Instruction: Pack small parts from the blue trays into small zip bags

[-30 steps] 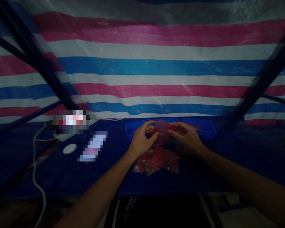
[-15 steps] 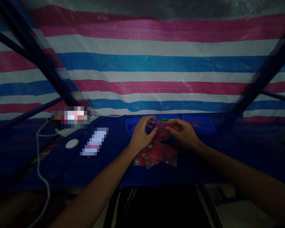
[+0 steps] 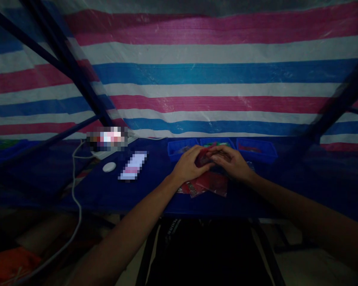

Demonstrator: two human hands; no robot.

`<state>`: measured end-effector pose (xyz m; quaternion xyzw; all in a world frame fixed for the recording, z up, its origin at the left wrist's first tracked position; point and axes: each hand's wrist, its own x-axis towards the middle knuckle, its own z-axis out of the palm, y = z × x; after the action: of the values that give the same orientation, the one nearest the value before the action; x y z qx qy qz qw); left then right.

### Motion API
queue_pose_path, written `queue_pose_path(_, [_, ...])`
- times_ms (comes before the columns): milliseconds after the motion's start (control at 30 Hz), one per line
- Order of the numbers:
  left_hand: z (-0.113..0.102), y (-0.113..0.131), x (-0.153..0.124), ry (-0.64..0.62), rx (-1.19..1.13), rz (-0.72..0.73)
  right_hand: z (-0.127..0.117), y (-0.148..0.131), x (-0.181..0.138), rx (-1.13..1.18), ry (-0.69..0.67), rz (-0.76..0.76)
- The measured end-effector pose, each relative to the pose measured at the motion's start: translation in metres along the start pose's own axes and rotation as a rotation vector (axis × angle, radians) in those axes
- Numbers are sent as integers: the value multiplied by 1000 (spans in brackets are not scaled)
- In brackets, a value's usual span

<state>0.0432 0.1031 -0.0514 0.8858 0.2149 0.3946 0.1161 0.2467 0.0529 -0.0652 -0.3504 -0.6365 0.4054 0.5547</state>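
A small red plastic bag [image 3: 202,158] is held up between my two hands, above the table's middle. My left hand [image 3: 189,163] grips its left side, fingers behind and thumb in front. Curled over the right side, my right hand [image 3: 229,159] has its fingertips against the bag; they partly cover it. Just below my hands, several flat red plastic bags [image 3: 211,183] lie overlapping on the blue table. Behind my hands stand three blue trays: a left one [image 3: 174,150], a middle one [image 3: 207,141] with green and red pieces, and a right one [image 3: 270,155] with reddish pieces.
A phone [image 3: 134,166] with a lit, blurred screen lies left on the table [image 3: 158,194], beside a white round object [image 3: 109,167]. A power strip [image 3: 103,153] with a white cable [image 3: 77,198] sits further back. Blue metal bars [image 3: 89,95] and striped sheeting enclose the space.
My hands have come closer together around the red bag, which was held flatter and more visible before. The view has shifted, so more of the left side shows.
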Motion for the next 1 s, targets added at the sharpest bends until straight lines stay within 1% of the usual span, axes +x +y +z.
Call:
queue_pose_path(67, [0, -3, 0, 23, 18, -8, -2, 1, 0, -35, 37, -25])
queue_pose_path(200, [-3, -5, 0, 63, 21, -17, -9, 7, 5, -229, 211, -103])
queue_pose_path(267, [-5, -4, 1, 87, -18, -19, -12, 9, 7, -294, 255, -142])
queue_pose_path(300, [-5, -3, 2, 96, -42, -21, -13, 10, 7, -304, 253, -151])
queue_pose_path(367, [-6, -2, 2, 104, -78, -29, -14, 10, 7, -284, 207, -137])
queue_pose_path(467, [-5, -3, 1, 105, -90, -71, -13, 12, 6, -206, 105, -52])
queue_pose_path(533, [-2, -6, 0, 117, -107, -117, -11, 14, 7, -131, 80, -4])
queue_pose_path(567, [0, -8, 0, 128, -129, -141, -11, 15, 8, -98, 92, 10])
queue_pose_path(633, [4, -13, -1, 154, -201, -176, -10, 16, 10, -52, 157, 21])
queue_pose_path(733, [8, -19, -1, 164, -300, -196, -9, 15, 12, -39, 244, 20])
queue_pose_path(867, [8, -23, 0, 150, -314, -204, -10, 14, 12, -61, 213, 5])
queue_pose_path(1000, [6, -20, 0, 140, -285, -190, -11, 16, 11, -17, 202, 3])
